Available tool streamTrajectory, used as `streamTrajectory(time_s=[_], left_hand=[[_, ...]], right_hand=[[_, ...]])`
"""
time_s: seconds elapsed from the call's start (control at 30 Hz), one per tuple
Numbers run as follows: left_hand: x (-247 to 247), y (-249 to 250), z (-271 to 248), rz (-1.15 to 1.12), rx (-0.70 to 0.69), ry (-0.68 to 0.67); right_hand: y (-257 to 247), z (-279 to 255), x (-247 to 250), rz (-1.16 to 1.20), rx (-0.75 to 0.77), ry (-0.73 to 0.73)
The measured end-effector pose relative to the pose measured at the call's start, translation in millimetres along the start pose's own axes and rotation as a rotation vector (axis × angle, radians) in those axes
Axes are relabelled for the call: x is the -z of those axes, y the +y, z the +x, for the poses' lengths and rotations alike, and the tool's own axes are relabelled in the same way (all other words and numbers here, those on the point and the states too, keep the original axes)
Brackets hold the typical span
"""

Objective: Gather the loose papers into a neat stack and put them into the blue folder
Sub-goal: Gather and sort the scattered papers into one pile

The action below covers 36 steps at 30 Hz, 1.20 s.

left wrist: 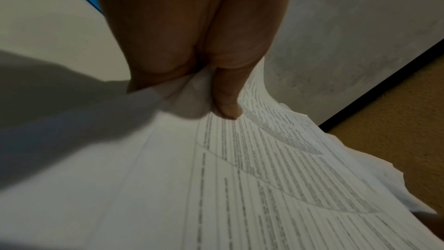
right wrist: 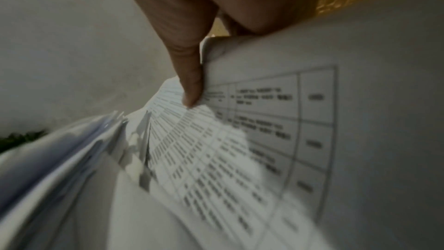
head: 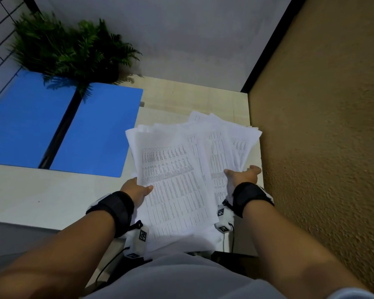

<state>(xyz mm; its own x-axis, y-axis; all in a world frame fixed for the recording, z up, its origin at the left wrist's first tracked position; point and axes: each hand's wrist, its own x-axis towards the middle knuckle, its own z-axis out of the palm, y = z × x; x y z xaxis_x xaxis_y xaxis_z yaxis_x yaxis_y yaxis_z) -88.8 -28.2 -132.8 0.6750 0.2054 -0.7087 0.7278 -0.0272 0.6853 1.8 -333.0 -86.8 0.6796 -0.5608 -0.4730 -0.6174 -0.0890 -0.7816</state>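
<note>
An uneven bundle of white printed papers point(head: 181, 169) is held between both hands over the table's right part, its sheets fanned out and out of line. My left hand point(head: 138, 188) grips the bundle's left edge, thumb on top; the left wrist view shows that thumb pressing the printed sheets point(left wrist: 264, 168). My right hand point(head: 244, 174) grips the right-hand sheets, thumb on top, as the right wrist view shows on the papers point(right wrist: 240, 149). The blue folder point(head: 52, 126) lies open and flat at the left of the table, apart from the papers.
A green fern plant point(head: 69, 48) overhangs the folder's far edge. A rough ochre wall point(head: 322, 126) stands close on the right. The pale table point(head: 41, 195) shows bare surface in front of the folder. A grey wall rises behind.
</note>
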Motion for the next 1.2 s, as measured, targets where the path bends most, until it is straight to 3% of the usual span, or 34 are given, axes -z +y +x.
streamTrajectory(time_s=[0.13, 0.33, 0.63, 0.9, 1.2], left_hand=[[-3.3, 3.5, -4.1, 0.033, 0.011, 0.022], [-9.6, 16.0, -17.5, 0.153, -0.017, 0.095], [-9.9, 18.6, -19.5, 0.147, 0.009, 0.079], [-11.3, 24.0, -29.1, 0.188, 0.002, 0.080], [-10.5, 27.5, -35.0, 0.189, 0.024, 0.077]], right_hand=[[-7.1, -3.4, 18.8, -0.089, 0.081, -0.085], [-47.3, -27.3, 69.1, -0.252, 0.416, 0.056], [-99.4, -52.7, 117.8, -0.462, 0.758, 0.225], [-141.6, -80.2, 140.7, -0.385, 0.915, 0.343], [-160.3, -88.6, 170.9, -0.419, 0.982, 0.590]])
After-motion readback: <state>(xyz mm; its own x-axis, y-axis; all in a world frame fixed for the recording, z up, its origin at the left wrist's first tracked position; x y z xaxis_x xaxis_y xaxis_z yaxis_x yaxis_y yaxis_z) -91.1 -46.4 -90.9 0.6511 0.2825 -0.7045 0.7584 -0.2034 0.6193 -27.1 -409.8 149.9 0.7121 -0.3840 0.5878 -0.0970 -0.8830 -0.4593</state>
